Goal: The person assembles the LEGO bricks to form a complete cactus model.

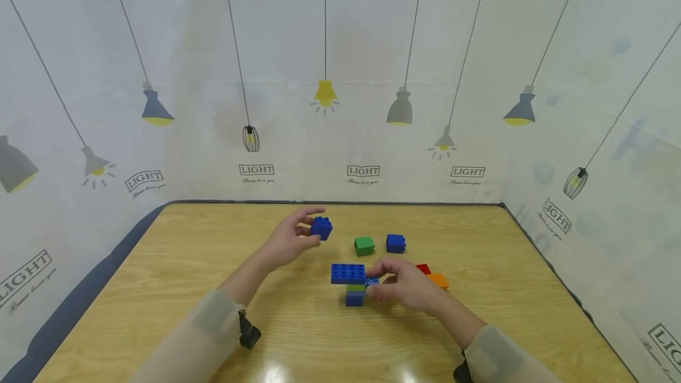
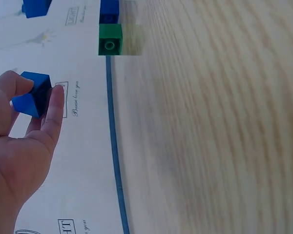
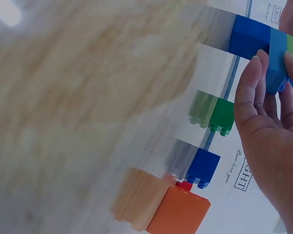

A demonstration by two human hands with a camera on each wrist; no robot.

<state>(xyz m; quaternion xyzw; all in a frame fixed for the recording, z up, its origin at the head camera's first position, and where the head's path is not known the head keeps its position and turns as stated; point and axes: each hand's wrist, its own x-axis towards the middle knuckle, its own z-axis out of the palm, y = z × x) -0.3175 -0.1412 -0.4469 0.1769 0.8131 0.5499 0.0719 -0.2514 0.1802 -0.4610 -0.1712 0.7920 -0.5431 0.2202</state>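
My left hand (image 1: 287, 245) pinches a blue toy building brick (image 1: 321, 228) between thumb and fingers, raised above the table; its side faces show in the left wrist view (image 2: 27, 102). In front of me stands a small stack with a blue brick (image 1: 354, 299) at the bottom, a light green brick (image 1: 356, 288) higher up and a long blue brick (image 1: 347, 273) across the top. My right hand (image 1: 408, 285) grips a light blue brick (image 3: 276, 61) that juts from the stack's right side, thumb on one face and fingers on the other.
Behind the stack a green brick (image 1: 364, 246) and another blue brick (image 1: 395, 243) lie on the wooden table (image 1: 298, 336). An orange brick (image 1: 438, 281) and a red brick (image 1: 423, 268) lie beyond my right hand, partly covered by it. A printed curtain (image 1: 340, 152) surrounds the table.
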